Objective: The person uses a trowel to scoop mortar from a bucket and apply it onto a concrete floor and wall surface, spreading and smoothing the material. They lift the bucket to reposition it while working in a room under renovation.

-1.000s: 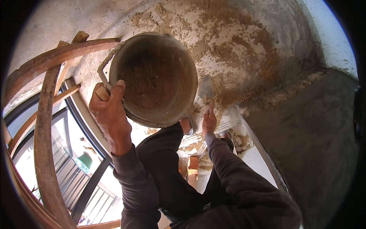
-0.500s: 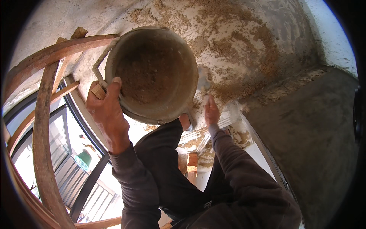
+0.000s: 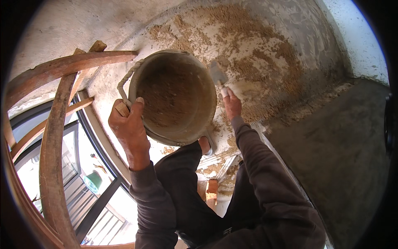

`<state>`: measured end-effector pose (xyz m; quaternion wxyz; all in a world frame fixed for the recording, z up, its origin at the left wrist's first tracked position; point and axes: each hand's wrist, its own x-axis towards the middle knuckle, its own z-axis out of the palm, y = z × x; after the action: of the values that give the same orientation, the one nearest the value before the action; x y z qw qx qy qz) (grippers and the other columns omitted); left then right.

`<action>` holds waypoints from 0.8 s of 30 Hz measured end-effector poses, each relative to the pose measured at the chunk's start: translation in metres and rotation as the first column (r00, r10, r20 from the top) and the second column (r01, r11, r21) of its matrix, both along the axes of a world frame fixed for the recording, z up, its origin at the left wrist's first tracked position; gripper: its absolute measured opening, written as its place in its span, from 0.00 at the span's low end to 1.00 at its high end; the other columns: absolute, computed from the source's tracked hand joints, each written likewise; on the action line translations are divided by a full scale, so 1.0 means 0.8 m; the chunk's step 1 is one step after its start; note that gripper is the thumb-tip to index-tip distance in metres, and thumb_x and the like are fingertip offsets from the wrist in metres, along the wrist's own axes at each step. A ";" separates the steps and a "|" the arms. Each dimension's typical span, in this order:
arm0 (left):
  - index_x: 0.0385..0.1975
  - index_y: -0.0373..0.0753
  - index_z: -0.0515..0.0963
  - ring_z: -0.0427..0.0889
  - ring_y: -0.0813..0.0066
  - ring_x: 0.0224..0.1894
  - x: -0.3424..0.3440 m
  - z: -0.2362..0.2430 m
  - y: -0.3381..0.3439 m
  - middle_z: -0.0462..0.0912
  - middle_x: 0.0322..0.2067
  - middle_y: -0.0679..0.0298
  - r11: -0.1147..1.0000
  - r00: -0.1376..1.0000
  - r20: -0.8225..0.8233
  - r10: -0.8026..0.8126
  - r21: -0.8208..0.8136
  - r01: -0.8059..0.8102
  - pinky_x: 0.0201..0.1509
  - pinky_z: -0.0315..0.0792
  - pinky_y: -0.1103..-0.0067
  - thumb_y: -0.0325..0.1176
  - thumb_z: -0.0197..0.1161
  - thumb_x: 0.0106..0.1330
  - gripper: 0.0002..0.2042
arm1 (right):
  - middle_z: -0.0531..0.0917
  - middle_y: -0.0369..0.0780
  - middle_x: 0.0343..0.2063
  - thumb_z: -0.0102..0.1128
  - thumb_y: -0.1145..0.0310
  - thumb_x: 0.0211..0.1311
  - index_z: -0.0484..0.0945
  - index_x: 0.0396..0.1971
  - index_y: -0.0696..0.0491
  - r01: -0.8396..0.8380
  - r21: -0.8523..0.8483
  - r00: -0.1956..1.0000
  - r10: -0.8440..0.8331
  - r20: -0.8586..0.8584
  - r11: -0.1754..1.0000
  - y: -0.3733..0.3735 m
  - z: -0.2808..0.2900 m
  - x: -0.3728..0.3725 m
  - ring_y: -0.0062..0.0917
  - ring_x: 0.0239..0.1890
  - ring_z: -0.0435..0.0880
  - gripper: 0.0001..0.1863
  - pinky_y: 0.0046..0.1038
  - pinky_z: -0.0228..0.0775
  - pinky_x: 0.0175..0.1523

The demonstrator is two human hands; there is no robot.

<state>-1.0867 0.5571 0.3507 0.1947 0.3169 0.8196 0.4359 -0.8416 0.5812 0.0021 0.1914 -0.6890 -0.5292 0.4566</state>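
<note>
My left hand is closed on the left rim of a grey bucket, thumb over the edge, and tilts its mouth toward me. Brown, crumbly mortar lies inside. A short piece of wood shows between that hand's fingers; the rest of it is hidden. The bucket's rope handle hangs out past the left side. Just right of the bucket, my right hand grips a small trowel by its handle. The trowel's grey blade, slightly blurred, points away from me over the mortar-smeared surface.
Wooden poles form a frame on the left, before a dark-framed window. Patchy brown mortar sticks to the pale surface ahead. On the right stretches a smooth grey slab. An orange brick piece sits between my legs.
The bucket and my left hand have shifted right and nearer to me in the picture. My right hand has risen slightly, and the trowel blade now shows more clearly.
</note>
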 end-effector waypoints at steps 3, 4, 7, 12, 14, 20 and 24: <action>0.20 0.39 0.66 0.54 0.85 0.23 0.000 -0.002 -0.001 0.60 0.19 0.76 0.998 0.998 -0.043 -0.048 0.030 0.049 0.26 0.51 0.80 0.28 0.66 0.61 0.14 | 0.83 0.52 0.51 0.49 0.56 0.69 0.69 0.67 0.48 0.379 0.142 0.922 -0.387 0.033 0.915 0.022 0.005 0.026 0.46 0.47 0.85 0.28 0.41 0.76 0.52; 0.20 0.39 0.66 0.54 0.85 0.23 0.002 0.001 0.002 0.60 0.19 0.76 0.999 0.999 -0.030 -0.037 0.025 0.037 0.26 0.51 0.79 0.28 0.66 0.61 0.14 | 0.81 0.51 0.53 0.48 0.56 0.70 0.69 0.67 0.51 0.389 0.124 0.915 -0.398 0.058 0.913 0.020 0.000 0.037 0.45 0.50 0.83 0.28 0.40 0.75 0.54; 0.20 0.39 0.67 0.55 0.85 0.23 0.003 0.001 0.001 0.61 0.19 0.76 0.999 0.999 0.033 0.003 0.035 -0.005 0.26 0.51 0.80 0.28 0.66 0.61 0.14 | 0.78 0.52 0.58 0.47 0.56 0.71 0.69 0.66 0.55 0.194 0.092 0.969 -0.205 0.136 0.977 -0.001 0.017 0.043 0.45 0.56 0.80 0.28 0.41 0.72 0.59; 0.22 0.37 0.69 0.58 0.85 0.23 0.001 -0.002 -0.001 0.65 0.20 0.75 1.000 1.000 0.014 0.007 0.012 -0.007 0.26 0.55 0.80 0.28 0.67 0.61 0.12 | 0.79 0.54 0.55 0.46 0.54 0.73 0.68 0.67 0.55 0.264 0.142 0.945 -0.285 0.158 0.954 -0.019 -0.002 0.063 0.47 0.50 0.82 0.28 0.46 0.74 0.53; 0.23 0.36 0.71 0.59 0.85 0.24 0.005 0.002 0.003 0.66 0.20 0.74 1.000 0.998 0.057 -0.010 0.009 0.009 0.27 0.56 0.80 0.28 0.67 0.61 0.11 | 0.79 0.53 0.55 0.45 0.52 0.75 0.67 0.68 0.53 0.470 0.129 0.861 -0.485 0.151 0.873 -0.004 -0.031 0.099 0.46 0.45 0.83 0.29 0.47 0.77 0.47; 0.24 0.36 0.72 0.60 0.84 0.24 0.010 0.005 0.001 0.67 0.21 0.73 1.000 0.999 -0.016 -0.029 -0.011 0.029 0.28 0.57 0.80 0.28 0.67 0.61 0.09 | 0.75 0.50 0.58 0.41 0.53 0.77 0.61 0.71 0.53 0.785 -0.016 0.619 -0.785 0.005 0.619 0.040 -0.024 0.110 0.41 0.44 0.79 0.29 0.43 0.76 0.45; 0.24 0.37 0.71 0.60 0.84 0.24 0.006 0.009 -0.004 0.67 0.21 0.73 0.996 0.994 -0.071 -0.081 -0.029 0.079 0.28 0.57 0.80 0.28 0.66 0.62 0.10 | 0.67 0.51 0.66 0.44 0.61 0.75 0.56 0.72 0.55 0.557 -0.119 0.829 -0.543 0.132 0.822 0.031 -0.005 0.078 0.47 0.61 0.74 0.29 0.44 0.74 0.63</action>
<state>-1.0819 0.5540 0.3581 0.1864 0.3623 0.8184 0.4053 -0.7789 0.6062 -0.0022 0.2371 -0.8453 -0.2798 0.3885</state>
